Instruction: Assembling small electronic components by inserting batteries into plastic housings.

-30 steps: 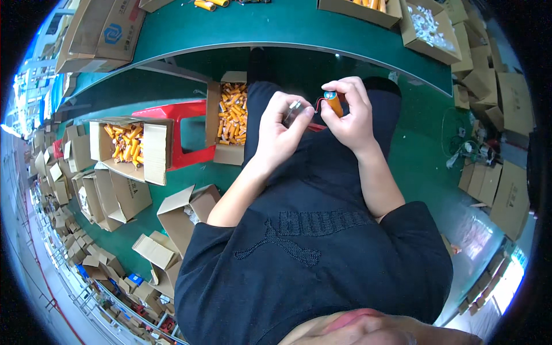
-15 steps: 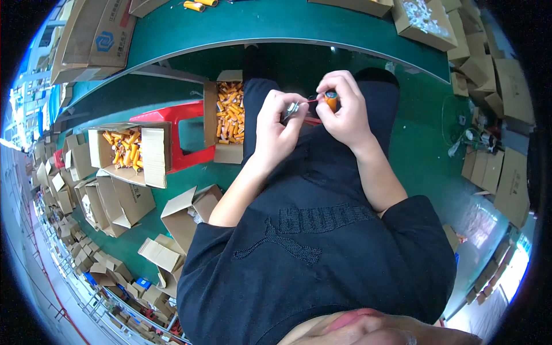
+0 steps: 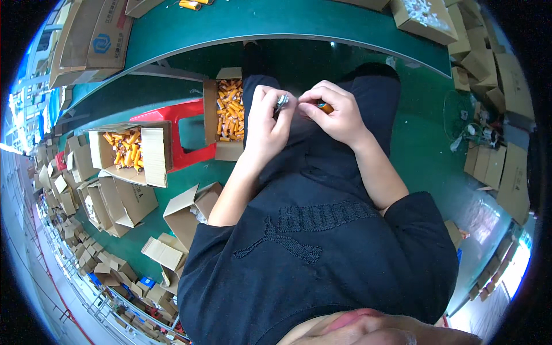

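Both hands meet over my lap, just below the edge of a green table (image 3: 276,23). My left hand (image 3: 265,123) pinches a small silver metal part (image 3: 282,102) between thumb and fingers. My right hand (image 3: 336,112) is closed around a small orange cylindrical piece (image 3: 325,106), only its end showing. The two pieces are a few centimetres apart, nearly touching. I wear a black shirt and dark trousers.
An open cardboard box (image 3: 229,112) full of orange cylinders sits on the floor beside my left knee, by a red plastic stool (image 3: 184,135). Another such box (image 3: 129,150) lies further left. Several empty cartons lie on the green floor. More boxes stand at the right (image 3: 506,172).
My hands have shifted slightly left and lower in view. The right hand has closed further over the orange piece, hiding more of it; the silver part stays in the left hand.
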A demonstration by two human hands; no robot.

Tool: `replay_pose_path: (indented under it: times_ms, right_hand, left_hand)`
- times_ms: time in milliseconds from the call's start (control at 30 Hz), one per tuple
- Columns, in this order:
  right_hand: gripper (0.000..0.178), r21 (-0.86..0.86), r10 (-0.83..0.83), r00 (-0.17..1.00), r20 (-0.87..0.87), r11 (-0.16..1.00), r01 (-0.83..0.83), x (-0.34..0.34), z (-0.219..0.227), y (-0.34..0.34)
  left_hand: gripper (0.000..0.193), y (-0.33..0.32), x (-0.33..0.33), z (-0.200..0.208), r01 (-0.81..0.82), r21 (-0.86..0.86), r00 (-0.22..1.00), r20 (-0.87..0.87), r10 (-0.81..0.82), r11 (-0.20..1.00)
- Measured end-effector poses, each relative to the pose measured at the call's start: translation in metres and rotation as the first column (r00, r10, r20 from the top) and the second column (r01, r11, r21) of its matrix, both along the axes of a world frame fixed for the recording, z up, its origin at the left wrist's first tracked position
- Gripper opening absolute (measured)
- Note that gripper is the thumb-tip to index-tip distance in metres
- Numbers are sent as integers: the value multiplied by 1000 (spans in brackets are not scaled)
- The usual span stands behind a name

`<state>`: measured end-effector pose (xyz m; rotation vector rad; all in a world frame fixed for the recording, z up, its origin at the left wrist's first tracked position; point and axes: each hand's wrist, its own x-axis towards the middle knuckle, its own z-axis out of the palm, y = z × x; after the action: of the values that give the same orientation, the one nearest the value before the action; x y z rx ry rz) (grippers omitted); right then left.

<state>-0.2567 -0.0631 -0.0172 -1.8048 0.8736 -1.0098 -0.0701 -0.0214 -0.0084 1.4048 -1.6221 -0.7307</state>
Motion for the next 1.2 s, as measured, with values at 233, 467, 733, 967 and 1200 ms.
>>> replay_pose_path:
  times_ms: [233, 467, 733, 967, 1200]
  right_hand:
    - [8, -25, -70, 987, 143, 997, 74, 0, -2, -1]
    - [6, 578, -160, 713, 683, 715, -393, 0, -2, 9]
    - [6, 608, -193, 676, 712, 651, -455, 8, 5, 15]
    - [6, 652, -259, 618, 742, 495, -575, 7, 8, 16]
    - [5, 683, -258, 648, 717, 449, -576, 10, 16, 18]
  left_hand:
    - [12, -2, -3, 11, 39, 33, 998, -55, -37, 999]
    - [28, 1, 2, 2, 127, 34, 916, -387, -104, 991]
    - [35, 3, 1, -5, 175, -118, 925, -320, -204, 978]
    - [35, 3, 2, -8, 181, -109, 924, -322, -207, 977]
    - [36, 2, 5, -8, 184, -148, 937, -272, -219, 972]
